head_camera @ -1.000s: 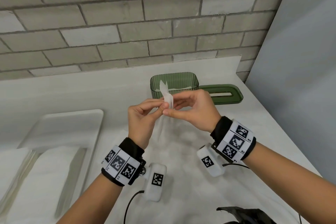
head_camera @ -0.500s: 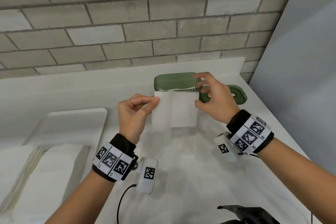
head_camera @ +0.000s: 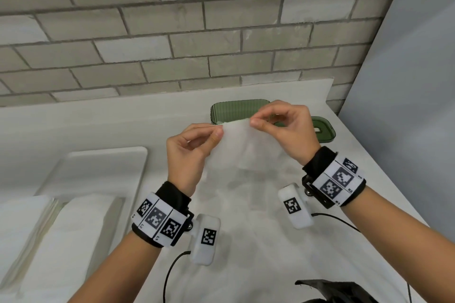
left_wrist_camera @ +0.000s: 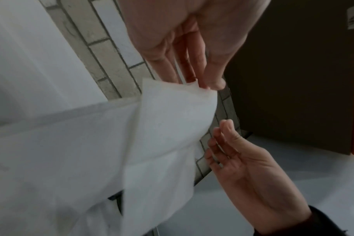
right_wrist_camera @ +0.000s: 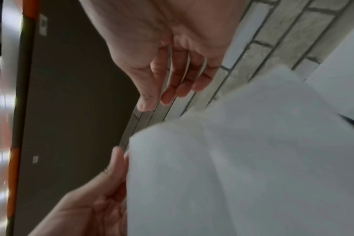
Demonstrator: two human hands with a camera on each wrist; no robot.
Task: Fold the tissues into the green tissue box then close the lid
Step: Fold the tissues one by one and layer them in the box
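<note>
Both hands (head_camera: 242, 135) pinch tissue (head_camera: 246, 147) top edge before green box (head_camera: 236, 109)

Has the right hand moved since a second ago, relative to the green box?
Yes. The right hand went up and right, now overlapping the green box corner.

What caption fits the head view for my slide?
Left hand and right hand pinch a tissue by its top corners before the open green tissue box.
</note>
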